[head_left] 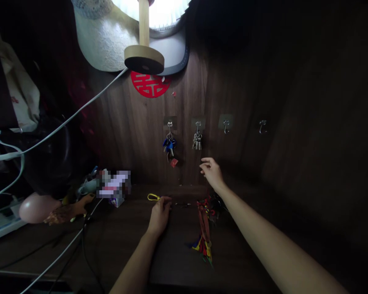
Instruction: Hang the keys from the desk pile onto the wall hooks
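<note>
On the dark wooden shelf, my left hand [160,214] is closed, its fingers bent round the near end of a yellow cord loop [153,197]; anything beneath the fingers is hidden. Some small metal items [182,204] lie just right of it. My right hand [213,173] is raised in front of the wall, fingers loosely bent and apart, nothing visible in them. Above and left of it, a bunch of silver keys [197,141] hangs on a hook. Blue-headed keys [169,145] with a red tag hang on the hook further left.
Two bare hooks [226,125] continue the row on the right. Below my right forearm lies a brown strap with coloured tassels [205,228]. A lit lamp [144,57] overhangs the top, its white cable [76,112] crossing left. A blurred box [118,188] and a pink balloon-like object [35,208] sit left.
</note>
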A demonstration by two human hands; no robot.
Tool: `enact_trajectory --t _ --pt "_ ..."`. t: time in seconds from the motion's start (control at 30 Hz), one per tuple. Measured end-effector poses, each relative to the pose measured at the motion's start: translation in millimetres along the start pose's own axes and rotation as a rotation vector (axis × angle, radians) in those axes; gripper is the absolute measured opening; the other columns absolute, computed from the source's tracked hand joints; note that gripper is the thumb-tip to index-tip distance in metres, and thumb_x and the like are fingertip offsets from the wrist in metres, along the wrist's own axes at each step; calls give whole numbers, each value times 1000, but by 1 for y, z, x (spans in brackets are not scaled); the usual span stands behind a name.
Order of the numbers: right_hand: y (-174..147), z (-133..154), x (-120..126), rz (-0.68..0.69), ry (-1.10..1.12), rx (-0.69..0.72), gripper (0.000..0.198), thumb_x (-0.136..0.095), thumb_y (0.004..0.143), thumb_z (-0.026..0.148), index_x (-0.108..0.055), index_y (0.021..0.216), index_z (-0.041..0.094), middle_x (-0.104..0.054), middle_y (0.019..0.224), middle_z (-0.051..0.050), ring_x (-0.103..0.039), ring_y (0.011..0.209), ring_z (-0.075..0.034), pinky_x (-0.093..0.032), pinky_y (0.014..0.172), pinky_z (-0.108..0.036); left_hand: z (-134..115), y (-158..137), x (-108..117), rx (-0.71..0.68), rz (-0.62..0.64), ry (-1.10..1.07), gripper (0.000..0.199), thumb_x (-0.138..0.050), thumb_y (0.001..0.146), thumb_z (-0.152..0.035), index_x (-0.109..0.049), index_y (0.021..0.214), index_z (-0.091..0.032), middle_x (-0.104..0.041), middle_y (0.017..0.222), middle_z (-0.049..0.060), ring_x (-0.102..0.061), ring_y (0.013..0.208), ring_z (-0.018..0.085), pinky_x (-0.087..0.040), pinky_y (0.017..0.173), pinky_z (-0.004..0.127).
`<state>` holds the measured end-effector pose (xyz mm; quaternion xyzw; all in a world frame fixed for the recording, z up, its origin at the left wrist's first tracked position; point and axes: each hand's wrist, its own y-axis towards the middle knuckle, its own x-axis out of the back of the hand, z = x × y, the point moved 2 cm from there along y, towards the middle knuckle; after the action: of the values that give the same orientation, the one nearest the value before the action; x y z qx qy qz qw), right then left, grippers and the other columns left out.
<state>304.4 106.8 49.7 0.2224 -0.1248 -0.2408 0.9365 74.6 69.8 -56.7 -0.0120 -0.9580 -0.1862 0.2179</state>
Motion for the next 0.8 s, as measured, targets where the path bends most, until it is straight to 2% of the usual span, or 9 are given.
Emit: enact_trajectory --t 0.1,0.3,0.4,0.53,0.67,0.8 --pt "-22 -19 4 34 -8 -17 33 -51 64 37 -54 91 18 -58 73 1 -54 53 -10 -43 46 -21 4 1 2 -13 -49 -42 15 -47 80 -20 -58 91 -20 -68 85 2 -65 72 14 -49 71 27" --pt "-65 -46 17 98 -50 -35 35 -50 67 43 -54 92 19 -59 74 1 -57 55 -12 -47 52 -25 21 8 15 17 -397 -137 25 -45 80 -15 -50 103 -16 -63 100 8 -63 91 16 -51 81 30" --pt "-80 -55 28 107 -80 -15 34 -49 69 44 -55 92 19 -60 75 0 -58 58 -13 -48 58 -28 26 9 21 7 -485 -99 27 -40 80 -12 -51 105 -15 -61 104 10 -62 95 17 -51 84 32" --pt "-95 -67 46 71 -92 -3 32 -49 71 43 -56 92 19 -61 76 -1 -59 58 -14 -49 59 -28 25 8 23 -49 -460 33 41 -39 73 -4 -54 109 -17 -62 108 9 -60 98 18 -49 90 36" --pt "-106 -78 61 -31 -69 -13 31 -49 72 41 -56 92 19 -62 77 -3 -60 62 -15 -50 59 -29 19 6 22 -124 -350 221 52 -38 67 2 -58 111 -18 -62 114 7 -55 110 19 -42 100 37" --pt "-113 -84 65 -96 -63 3 27 -48 75 39 -56 92 19 -62 78 -4 -60 67 -17 -50 61 -30 8 3 20 -29 -228 392 53 -39 69 2 -57 115 -17 -61 119 9 -52 115 22 -43 97 37"
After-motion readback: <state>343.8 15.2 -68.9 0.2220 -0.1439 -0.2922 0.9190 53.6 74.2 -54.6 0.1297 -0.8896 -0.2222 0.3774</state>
